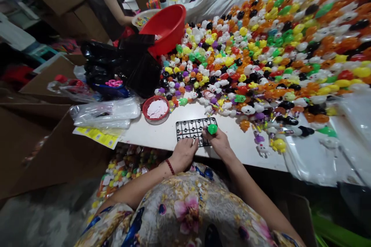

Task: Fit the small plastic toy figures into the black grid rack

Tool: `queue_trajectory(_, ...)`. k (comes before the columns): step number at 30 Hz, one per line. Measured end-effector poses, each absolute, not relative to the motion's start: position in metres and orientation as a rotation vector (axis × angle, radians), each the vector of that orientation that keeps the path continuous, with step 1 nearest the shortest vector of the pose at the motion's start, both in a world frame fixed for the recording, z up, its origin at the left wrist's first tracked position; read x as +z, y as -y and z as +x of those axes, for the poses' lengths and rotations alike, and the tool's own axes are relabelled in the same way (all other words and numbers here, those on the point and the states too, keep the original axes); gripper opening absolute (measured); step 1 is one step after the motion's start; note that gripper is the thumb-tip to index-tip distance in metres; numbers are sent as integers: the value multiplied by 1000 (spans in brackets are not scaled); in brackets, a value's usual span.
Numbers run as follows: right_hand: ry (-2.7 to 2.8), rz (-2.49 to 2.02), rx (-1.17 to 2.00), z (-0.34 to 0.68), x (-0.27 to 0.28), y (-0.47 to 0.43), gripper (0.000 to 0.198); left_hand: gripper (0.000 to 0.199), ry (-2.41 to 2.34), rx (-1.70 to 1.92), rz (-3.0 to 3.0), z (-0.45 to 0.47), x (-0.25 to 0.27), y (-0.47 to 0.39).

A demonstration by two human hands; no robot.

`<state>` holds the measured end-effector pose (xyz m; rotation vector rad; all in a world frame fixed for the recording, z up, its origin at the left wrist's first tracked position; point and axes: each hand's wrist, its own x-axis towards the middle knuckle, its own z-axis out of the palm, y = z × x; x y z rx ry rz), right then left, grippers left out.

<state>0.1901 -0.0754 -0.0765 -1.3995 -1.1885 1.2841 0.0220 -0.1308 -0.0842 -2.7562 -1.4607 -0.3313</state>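
Working at black grid (191,128), lying on white table (156,139) by front edge, just short of toy pile (246,61). Looks early, prob.: showing only green toy (212,128) at grid, up at R end; no others seen standing there, but w/ some cells hidden behind hands. Can't tell if seated in grid or just held over it. Remaining: lots, judging by pile, spread in mixed colors over much of table's far & R side. Pinching green toy w/ R hand (219,141), mostly closed around it. Resting L hand (184,154), half-curled, on grid's near edge, approx. midway; touching it, but can't tell if gripping or just steadying. Also nearby: red basket (144,114) w/ paper slips (157,108), L of grid.
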Motion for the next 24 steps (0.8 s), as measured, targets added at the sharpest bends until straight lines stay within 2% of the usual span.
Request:
queue_trajectory(8,1366,-1393,1286,161,-78,58,39,36,1688,-918,-2568,-24,-84,124)
queue_trajectory(12,1397,-1358,1322,142,-77,45,36,33,1744,-989,-2596,-38,-99,118)
queue_trajectory(15,1323,-1333,1367,134,-81,39,41,35,1858,-1107,-2460,-40,-106,119)
queue_trajectory(17,1252,-1335,1397,135,-84,39,44,29,1936,-1151,-2354,-40,-106,121)
queue_trajectory(24,942,-1175,1619,158,-77,47,47,21,1991,-1018,-2399,-43,-101,122)
